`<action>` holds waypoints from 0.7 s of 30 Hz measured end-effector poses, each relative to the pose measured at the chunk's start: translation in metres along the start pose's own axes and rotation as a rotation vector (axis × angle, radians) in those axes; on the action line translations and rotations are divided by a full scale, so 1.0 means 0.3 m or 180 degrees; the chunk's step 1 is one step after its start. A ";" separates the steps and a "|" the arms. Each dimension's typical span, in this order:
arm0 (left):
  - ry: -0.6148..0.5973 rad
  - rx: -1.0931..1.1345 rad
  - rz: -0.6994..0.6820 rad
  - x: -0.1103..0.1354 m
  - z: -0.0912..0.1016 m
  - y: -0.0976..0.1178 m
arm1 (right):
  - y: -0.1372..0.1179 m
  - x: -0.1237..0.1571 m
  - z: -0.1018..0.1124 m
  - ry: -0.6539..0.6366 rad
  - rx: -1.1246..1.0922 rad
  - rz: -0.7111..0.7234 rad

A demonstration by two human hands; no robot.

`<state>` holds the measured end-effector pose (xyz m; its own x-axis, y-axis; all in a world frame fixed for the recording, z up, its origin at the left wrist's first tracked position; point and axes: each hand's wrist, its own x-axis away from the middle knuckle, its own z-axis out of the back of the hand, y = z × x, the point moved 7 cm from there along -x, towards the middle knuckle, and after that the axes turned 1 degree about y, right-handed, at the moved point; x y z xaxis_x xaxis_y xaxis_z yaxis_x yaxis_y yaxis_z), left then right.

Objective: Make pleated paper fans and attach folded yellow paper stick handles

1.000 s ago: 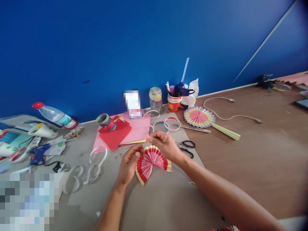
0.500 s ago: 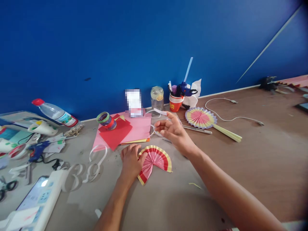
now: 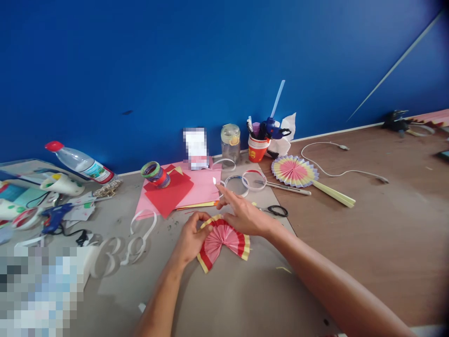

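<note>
A half-round pleated paper fan (image 3: 226,236), pink with red and yellow bands, lies on the grey table in front of me. My left hand (image 3: 194,232) grips its left upper edge, thumb on the pleats and fingers curled at the rim. Over the fan's upper right edge reaches my right hand (image 3: 242,210), its index finger stretched out. A short whitish piece of tape (image 3: 214,180) clings to that fingertip. Whether the right thumb touches the pleats, I cannot tell. Just beyond this hand lie rolls of tape (image 3: 254,179) and black-handled scissors (image 3: 278,210).
Red paper (image 3: 171,194) and pink sheets (image 3: 206,187) lie behind the fan, with a tape roll stack (image 3: 156,175) on top. A finished round fan (image 3: 294,171), a cup of tools (image 3: 257,149), a jar (image 3: 230,142) and a bottle (image 3: 84,164) stand or lie around. A glue gun (image 3: 56,217) is left.
My right hand has come down and nearer, from above the tape rolls to the fan's upper edge, with the tape piece on its finger. The scissors and tape rolls are now uncovered.
</note>
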<state>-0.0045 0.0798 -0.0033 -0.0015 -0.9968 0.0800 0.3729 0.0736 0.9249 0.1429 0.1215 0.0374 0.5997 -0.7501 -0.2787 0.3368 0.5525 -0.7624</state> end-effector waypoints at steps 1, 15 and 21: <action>-0.0118 0.0402 0.0103 0.005 -0.005 0.000 | -0.011 0.001 0.002 -0.0032 -0.0081 -0.0021; -0.0654 0.2040 0.0374 0.032 -0.035 0.036 | -0.149 0.030 0.054 -0.0210 -0.0262 -0.0476; -0.0659 0.1953 0.0335 0.036 -0.037 0.034 | -0.143 0.027 0.043 -0.0408 -0.0263 -0.0578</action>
<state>0.0097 0.0695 0.0030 -0.1955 -0.9612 0.1947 -0.2161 0.2359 0.9475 0.1426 0.0965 0.0753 0.6237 -0.7793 -0.0604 0.3901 0.3773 -0.8399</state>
